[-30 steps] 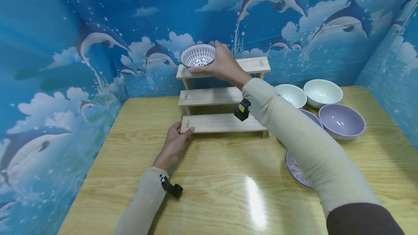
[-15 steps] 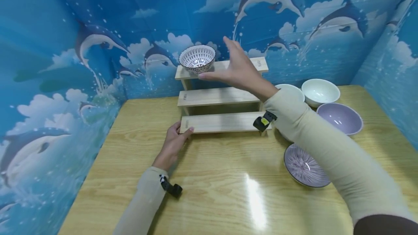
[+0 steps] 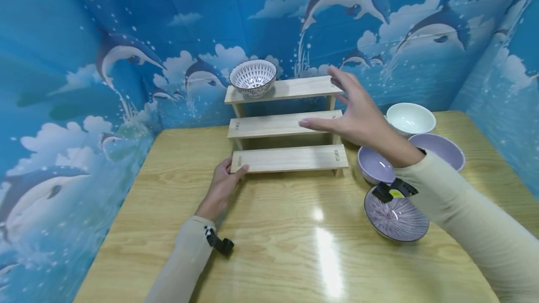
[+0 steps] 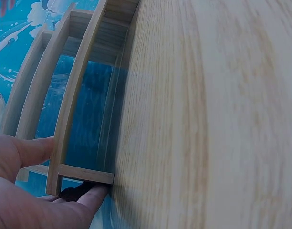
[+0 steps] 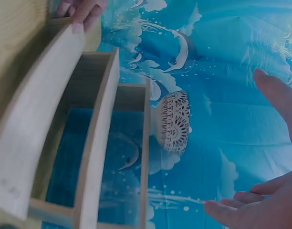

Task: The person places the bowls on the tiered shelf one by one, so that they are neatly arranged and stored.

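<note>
A three-step wooden rack (image 3: 290,158) stands at the back of the table. My left hand (image 3: 221,186) grips the left end of its lowest step; in the left wrist view the thumb (image 4: 36,151) lies against the step's edge with fingers beneath. A black-and-white patterned bowl (image 3: 253,78) sits upright on the top step's left end, also visible in the right wrist view as a bowl (image 5: 174,121). My right hand (image 3: 358,111) hangs in the air before the rack's right end, thumb and fingers spread apart, holding nothing.
Right of the rack stand a pale green bowl (image 3: 410,118), a purple bowl (image 3: 440,148) partly behind my arm, and another purple bowl (image 3: 375,165). Nearer lies a purple-streaked bowl (image 3: 396,216). A dolphin-print backdrop (image 3: 269,18) rises behind the table.
My right hand has let go of the patterned bowl on the top step and moved right and down, away from it. The left hand keeps its grip on the rack.
</note>
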`<control>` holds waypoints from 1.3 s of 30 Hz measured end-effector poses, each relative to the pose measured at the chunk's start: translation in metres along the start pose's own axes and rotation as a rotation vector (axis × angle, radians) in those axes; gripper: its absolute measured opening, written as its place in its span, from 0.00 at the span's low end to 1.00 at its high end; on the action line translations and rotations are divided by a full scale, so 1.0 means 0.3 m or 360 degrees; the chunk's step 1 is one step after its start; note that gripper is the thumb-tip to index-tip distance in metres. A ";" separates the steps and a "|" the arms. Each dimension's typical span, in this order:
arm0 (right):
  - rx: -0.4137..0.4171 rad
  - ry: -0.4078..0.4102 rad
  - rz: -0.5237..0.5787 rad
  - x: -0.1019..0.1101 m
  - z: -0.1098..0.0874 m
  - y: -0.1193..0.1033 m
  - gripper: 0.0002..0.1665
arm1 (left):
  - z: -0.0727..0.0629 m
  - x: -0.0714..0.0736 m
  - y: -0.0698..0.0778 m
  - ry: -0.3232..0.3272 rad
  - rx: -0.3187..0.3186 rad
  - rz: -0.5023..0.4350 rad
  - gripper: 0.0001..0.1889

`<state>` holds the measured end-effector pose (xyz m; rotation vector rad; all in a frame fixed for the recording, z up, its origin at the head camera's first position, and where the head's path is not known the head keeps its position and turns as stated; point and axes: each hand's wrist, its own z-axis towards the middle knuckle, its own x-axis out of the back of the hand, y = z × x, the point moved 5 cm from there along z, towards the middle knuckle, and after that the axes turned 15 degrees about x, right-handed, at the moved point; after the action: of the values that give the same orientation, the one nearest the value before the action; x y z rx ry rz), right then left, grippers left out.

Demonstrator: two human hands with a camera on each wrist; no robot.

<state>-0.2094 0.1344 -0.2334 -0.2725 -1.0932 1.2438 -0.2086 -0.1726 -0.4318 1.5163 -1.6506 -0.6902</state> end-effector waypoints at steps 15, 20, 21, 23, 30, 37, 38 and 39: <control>-0.0091 0.0070 -0.0075 0.102 -0.306 0.043 0.68 | -0.002 0.001 -0.005 0.0001 -0.0003 0.0039 0.38; -0.0122 0.0092 -0.0143 0.123 -0.406 0.074 0.69 | -0.001 -0.001 -0.005 0.0007 -0.0002 0.0037 0.38; -0.0138 0.0096 -0.0143 0.124 -0.428 0.082 0.69 | -0.003 -0.002 -0.005 0.0006 -0.0003 0.0037 0.38; -0.0172 0.0098 -0.0155 0.122 -0.473 0.100 0.69 | -0.004 -0.002 -0.004 0.0003 -0.0010 0.0032 0.38; -0.0256 0.0087 -0.0140 0.108 -0.609 0.153 0.69 | -0.003 -0.001 -0.002 -0.0023 -0.0024 0.0012 0.39; -0.0333 0.0109 -0.0209 0.100 -0.702 0.193 0.68 | -0.001 0.000 -0.004 -0.0010 -0.0019 0.0022 0.39; -0.0331 0.0115 -0.0223 0.099 -0.712 0.198 0.68 | -0.001 0.000 -0.004 -0.0005 -0.0017 0.0023 0.39; -0.0328 0.0123 -0.0240 0.099 -0.721 0.203 0.67 | -0.001 0.001 -0.005 -0.0003 -0.0018 0.0022 0.39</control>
<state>-0.0806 0.2625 -0.3690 -0.3844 -1.1544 0.9806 -0.2076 -0.1730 -0.4327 1.4956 -1.6545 -0.6928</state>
